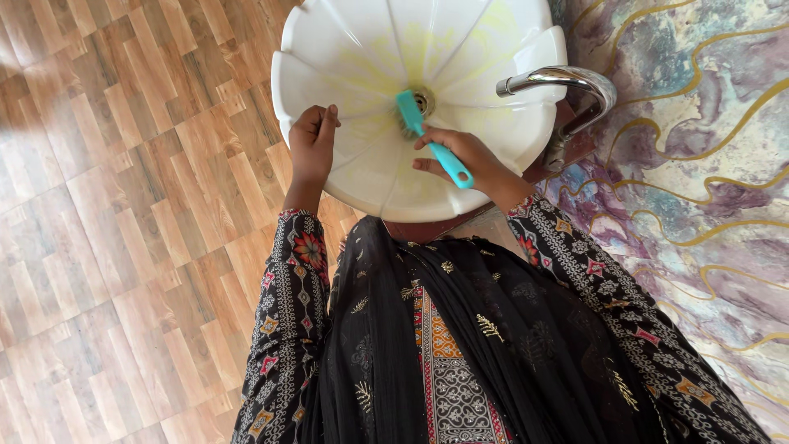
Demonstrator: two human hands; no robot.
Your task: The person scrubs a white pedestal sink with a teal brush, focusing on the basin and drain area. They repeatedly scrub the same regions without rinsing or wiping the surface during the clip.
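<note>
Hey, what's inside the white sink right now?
The white sink holds yellowish streaks and a teal brush, gripped by the right hand, its head over the drain. The brush head covers part of the drain. The left hand grips the rim.

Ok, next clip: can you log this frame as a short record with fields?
Setting: white scalloped basin, chrome tap, wood-pattern floor, marbled wall
Right hand: grips teal scrub brush, bristles at the drain
Left hand: curled on the basin's rim
Basin state: yellowish streaks inside
Clothing: black patterned sleeves
</note>
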